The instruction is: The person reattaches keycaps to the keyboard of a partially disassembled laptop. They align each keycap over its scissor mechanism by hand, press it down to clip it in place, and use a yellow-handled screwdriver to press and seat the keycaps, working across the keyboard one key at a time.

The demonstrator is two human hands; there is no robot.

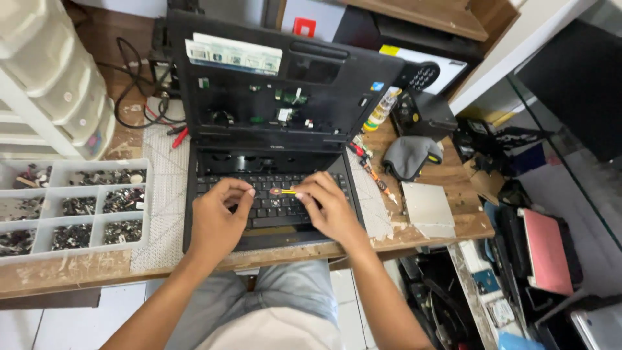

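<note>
Over the cluttered wooden tabletop, my right hand fingers are gripping a small screwdriver above the laptop keyboard, left hand fingers pinching closed, keyboard still seated.

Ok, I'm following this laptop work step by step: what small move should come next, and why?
Probably lower the small screwdriver tip onto the keyboard. The right hand holds it level just above the keys, and the left hand hovers beside its tip with fingertips pinched.

My hands rest on the laptop before me; the parts tray lies left, the cloth right, behind the metal plate.
</note>
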